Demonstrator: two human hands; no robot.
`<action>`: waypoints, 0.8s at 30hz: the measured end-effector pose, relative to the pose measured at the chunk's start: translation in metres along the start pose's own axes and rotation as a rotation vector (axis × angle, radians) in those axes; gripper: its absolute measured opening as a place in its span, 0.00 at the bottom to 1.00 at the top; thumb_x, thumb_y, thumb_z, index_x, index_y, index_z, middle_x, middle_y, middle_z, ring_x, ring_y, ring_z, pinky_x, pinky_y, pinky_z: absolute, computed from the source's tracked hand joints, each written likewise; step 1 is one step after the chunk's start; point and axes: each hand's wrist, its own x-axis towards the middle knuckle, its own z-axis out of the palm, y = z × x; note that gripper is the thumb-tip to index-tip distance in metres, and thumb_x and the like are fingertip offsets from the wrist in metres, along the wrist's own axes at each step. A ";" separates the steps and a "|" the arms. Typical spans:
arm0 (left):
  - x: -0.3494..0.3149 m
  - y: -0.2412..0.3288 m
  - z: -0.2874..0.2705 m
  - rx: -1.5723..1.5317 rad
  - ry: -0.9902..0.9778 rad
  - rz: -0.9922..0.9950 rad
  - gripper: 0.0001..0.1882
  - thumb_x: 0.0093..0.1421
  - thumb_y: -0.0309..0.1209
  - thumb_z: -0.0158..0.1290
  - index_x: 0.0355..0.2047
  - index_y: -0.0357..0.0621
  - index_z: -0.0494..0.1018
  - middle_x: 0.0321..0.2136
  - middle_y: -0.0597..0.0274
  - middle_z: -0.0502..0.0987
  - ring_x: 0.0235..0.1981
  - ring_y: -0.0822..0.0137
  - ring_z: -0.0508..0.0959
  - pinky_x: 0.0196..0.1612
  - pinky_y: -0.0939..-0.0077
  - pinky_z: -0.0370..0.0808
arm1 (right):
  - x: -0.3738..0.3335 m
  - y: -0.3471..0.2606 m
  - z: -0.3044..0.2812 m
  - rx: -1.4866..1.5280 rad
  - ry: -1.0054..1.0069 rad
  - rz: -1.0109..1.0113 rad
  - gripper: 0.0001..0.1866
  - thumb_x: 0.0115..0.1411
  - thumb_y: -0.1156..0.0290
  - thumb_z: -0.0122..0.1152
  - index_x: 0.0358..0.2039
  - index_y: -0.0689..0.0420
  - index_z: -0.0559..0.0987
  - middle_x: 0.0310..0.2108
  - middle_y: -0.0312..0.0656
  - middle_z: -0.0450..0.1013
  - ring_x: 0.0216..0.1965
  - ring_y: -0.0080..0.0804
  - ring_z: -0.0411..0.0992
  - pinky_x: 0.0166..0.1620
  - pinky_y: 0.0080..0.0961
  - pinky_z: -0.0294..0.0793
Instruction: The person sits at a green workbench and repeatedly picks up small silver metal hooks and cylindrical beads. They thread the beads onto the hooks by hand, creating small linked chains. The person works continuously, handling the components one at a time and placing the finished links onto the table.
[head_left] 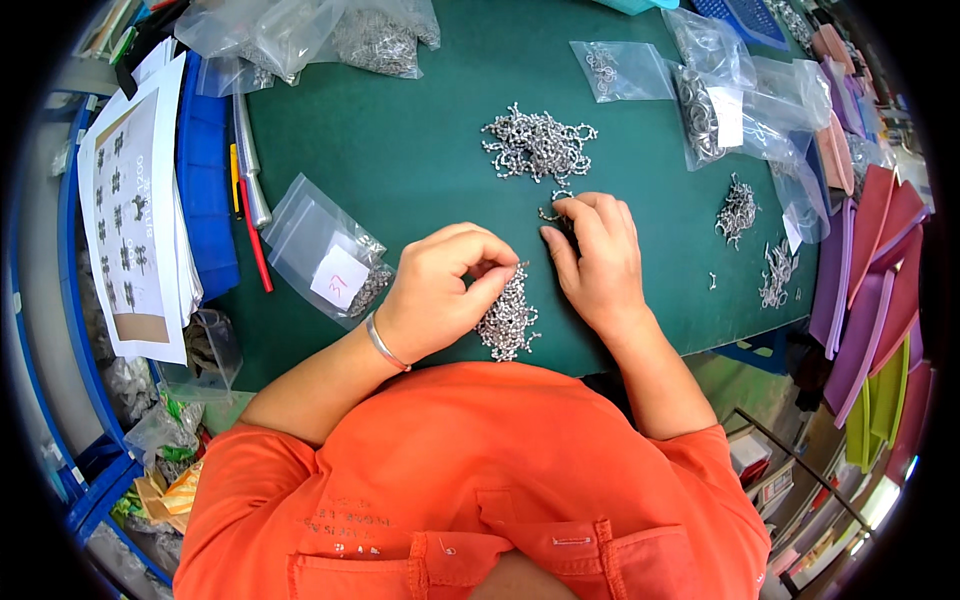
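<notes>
The left hand (440, 295) pinches a hanging string of small silver metal fittings (508, 318) above the green table mat (400, 160); the right hand (595, 255) nips one fitting near the loose silver pile (537, 143); a slackened pinch could drop and tangle the string.

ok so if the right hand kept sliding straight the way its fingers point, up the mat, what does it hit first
Probably the big loose heap of small silver metal parts. The right hand points up the green mat toward it, with one stray piece at its fingertips; depth is hard to judge.
</notes>
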 end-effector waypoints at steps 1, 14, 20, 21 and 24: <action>0.000 0.000 -0.002 0.022 -0.060 -0.050 0.04 0.54 0.18 0.60 0.31 0.36 0.77 0.31 0.61 0.78 0.29 0.73 0.78 0.32 0.79 0.76 | 0.001 0.001 0.001 0.005 -0.003 -0.011 0.09 0.52 0.79 0.65 0.34 0.58 0.76 0.35 0.41 0.72 0.36 0.42 0.69 0.39 0.36 0.68; 0.005 0.001 0.003 -0.561 -0.024 -0.440 0.07 0.59 0.24 0.61 0.36 0.35 0.76 0.32 0.62 0.80 0.30 0.77 0.79 0.34 0.83 0.78 | -0.002 -0.019 -0.012 0.497 -0.141 0.043 0.06 0.55 0.83 0.62 0.32 0.61 0.75 0.32 0.45 0.73 0.34 0.46 0.73 0.37 0.34 0.73; 0.006 0.000 0.000 -0.703 -0.032 -0.510 0.06 0.61 0.23 0.59 0.36 0.32 0.76 0.31 0.58 0.80 0.30 0.73 0.81 0.36 0.79 0.80 | 0.005 -0.005 -0.008 0.245 -0.011 -0.001 0.05 0.57 0.79 0.60 0.34 0.61 0.76 0.33 0.47 0.74 0.35 0.46 0.73 0.40 0.37 0.71; 0.008 0.001 -0.003 -0.732 -0.030 -0.546 0.06 0.61 0.23 0.59 0.37 0.33 0.76 0.31 0.58 0.80 0.30 0.72 0.81 0.35 0.79 0.80 | 0.008 0.002 -0.008 0.023 -0.036 0.045 0.07 0.57 0.76 0.62 0.37 0.59 0.77 0.35 0.46 0.74 0.37 0.46 0.71 0.42 0.39 0.68; 0.008 0.000 -0.005 -0.783 -0.023 -0.574 0.05 0.61 0.21 0.58 0.37 0.33 0.75 0.31 0.57 0.80 0.31 0.71 0.81 0.36 0.78 0.81 | 0.013 0.011 -0.004 -0.158 0.009 0.119 0.09 0.54 0.74 0.64 0.36 0.57 0.78 0.36 0.42 0.72 0.39 0.45 0.70 0.42 0.39 0.67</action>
